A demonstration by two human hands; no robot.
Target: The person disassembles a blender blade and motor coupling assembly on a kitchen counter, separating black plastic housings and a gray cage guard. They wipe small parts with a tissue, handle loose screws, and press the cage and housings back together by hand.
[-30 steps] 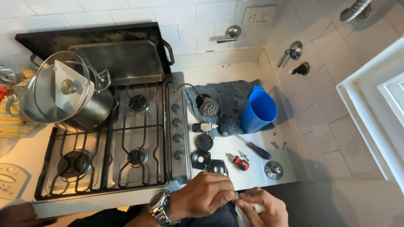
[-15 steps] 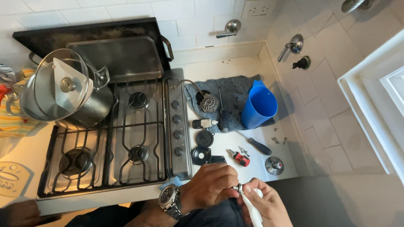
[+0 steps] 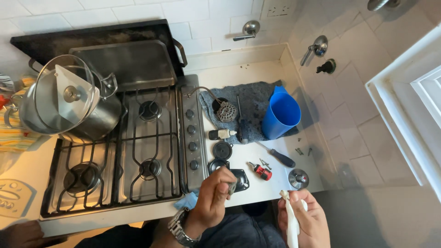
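While pinching a small grey part [image 3: 232, 187] at the table [image 3: 257, 190] edge, left hand [image 3: 215, 197] fingers closed on it; right hand [image 3: 304, 219] at 4 o'clock, clasping white tape [image 3: 291, 222]; red screwdriver [image 3: 260, 170] just beyond at 12.

The left hand [image 3: 216, 195] pinches a small grey part [image 3: 232, 187] over the counter [image 3: 257, 78] edge. The right hand [image 3: 305, 218] grips a white strip [image 3: 291, 225]. A red screwdriver [image 3: 260, 170] lies near.

White rectangular wall tiles [image 3: 138, 11] back the white countertop [image 3: 239, 73]. A white-framed window [image 3: 413, 105] stands right, above pale tiled floor [image 3: 358, 138].
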